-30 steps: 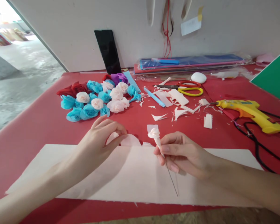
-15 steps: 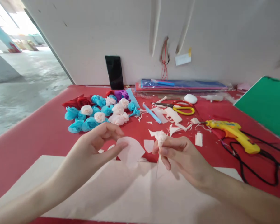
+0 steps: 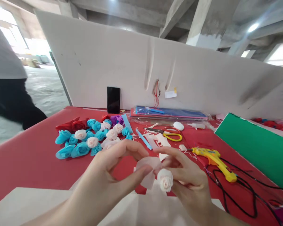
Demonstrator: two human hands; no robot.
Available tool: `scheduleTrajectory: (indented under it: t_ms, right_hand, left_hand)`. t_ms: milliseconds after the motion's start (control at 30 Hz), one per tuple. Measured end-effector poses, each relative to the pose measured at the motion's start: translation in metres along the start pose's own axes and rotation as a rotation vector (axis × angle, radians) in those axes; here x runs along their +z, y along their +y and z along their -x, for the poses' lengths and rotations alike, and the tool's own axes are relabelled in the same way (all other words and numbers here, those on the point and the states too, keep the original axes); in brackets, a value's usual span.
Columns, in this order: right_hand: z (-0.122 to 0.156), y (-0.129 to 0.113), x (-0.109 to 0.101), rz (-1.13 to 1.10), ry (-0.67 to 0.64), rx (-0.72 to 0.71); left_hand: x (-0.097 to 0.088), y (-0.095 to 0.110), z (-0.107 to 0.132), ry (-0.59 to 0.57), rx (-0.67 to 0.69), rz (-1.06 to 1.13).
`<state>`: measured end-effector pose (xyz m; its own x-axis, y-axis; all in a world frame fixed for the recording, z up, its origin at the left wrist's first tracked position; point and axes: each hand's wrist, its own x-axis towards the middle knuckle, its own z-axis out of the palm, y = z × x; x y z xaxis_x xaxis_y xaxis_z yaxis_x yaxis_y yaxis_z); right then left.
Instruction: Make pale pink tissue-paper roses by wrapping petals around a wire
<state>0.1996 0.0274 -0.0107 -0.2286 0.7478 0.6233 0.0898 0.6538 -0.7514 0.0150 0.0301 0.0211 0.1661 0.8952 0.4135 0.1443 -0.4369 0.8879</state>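
Between thumb and fingers, my left hand point(image 3: 122, 169) pinches a thin, pale paper petal point(image 3: 149, 180). My right hand point(image 3: 191, 179) is closed around a small white paper rose point(image 3: 165, 181), whose bloom now faces me; its stem is hidden. The fingertips of my right hand reach the petal's right edge, so the two hands nearly meet. Below them a large pale sheet point(image 3: 122, 212) lies on the red table point(image 3: 25, 166). Beyond the left hand sits a cluster of finished paper flowers point(image 3: 81, 149) in blue, white, red and purple.
Yellow-handled scissors point(image 3: 173, 137), a light-blue stick point(image 3: 143, 139) and paper scraps lie behind the hands. A yellow glue gun point(image 3: 214, 160) with a black cord is at right, near a green board point(image 3: 254, 153). A phone point(image 3: 113, 99) leans on the panel. Someone in dark trousers point(image 3: 11, 103) stands at far left.
My hands have come together, bringing the petal beside the rose. The rose has turned from upright to facing me. My view has tilted up, and a person has appeared at left.
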Motion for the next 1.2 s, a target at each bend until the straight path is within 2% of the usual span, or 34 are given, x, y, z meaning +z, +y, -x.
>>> scheduleTrajectory:
  t_ms: [200, 333, 400, 500, 567, 600, 733, 833, 933, 1067, 1200]
  right_hand:
    - [-0.006, 0.000, -0.002, -0.141, 0.031, 0.221]
    - [-0.006, -0.005, -0.003, -0.253, -0.057, 0.295]
    - [-0.006, -0.008, -0.002, -0.243, -0.050, 0.289]
    - [-0.006, -0.012, 0.000, -0.180, 0.008, 0.263]
    - [-0.006, -0.014, 0.001, -0.137, 0.027, 0.252]
    - [-0.006, -0.015, 0.002, -0.118, 0.028, 0.244]
    - [-0.004, -0.017, 0.006, -0.002, 0.102, 0.196]
    - [-0.003, -0.016, 0.007, 0.083, 0.175, 0.167]
    - [-0.002, -0.015, 0.008, 0.088, 0.172, 0.172]
    - [-0.002, -0.013, 0.007, 0.070, 0.162, 0.196]
    - [-0.001, -0.011, 0.007, 0.072, 0.211, 0.135]
  left_hand:
    - [0.004, 0.005, -0.007, 0.077, 0.015, 0.082]
    - [0.004, 0.004, -0.008, 0.101, -0.057, 0.162]
    - [0.005, 0.002, -0.006, 0.059, -0.072, 0.221]
    - [0.008, -0.001, -0.003, -0.100, -0.052, 0.268]
    - [0.010, -0.002, -0.001, -0.192, 0.013, 0.226]
    - [0.011, -0.002, 0.000, -0.202, 0.052, 0.184]
    - [0.011, 0.000, 0.000, -0.142, 0.136, 0.013]
    - [0.009, 0.003, -0.001, -0.099, 0.097, -0.004]
    - [0.008, 0.004, -0.001, -0.092, 0.043, 0.004]
    - [0.008, 0.002, 0.000, -0.084, 0.058, -0.020]
    - [0.008, 0.002, -0.001, -0.044, 0.060, -0.082]
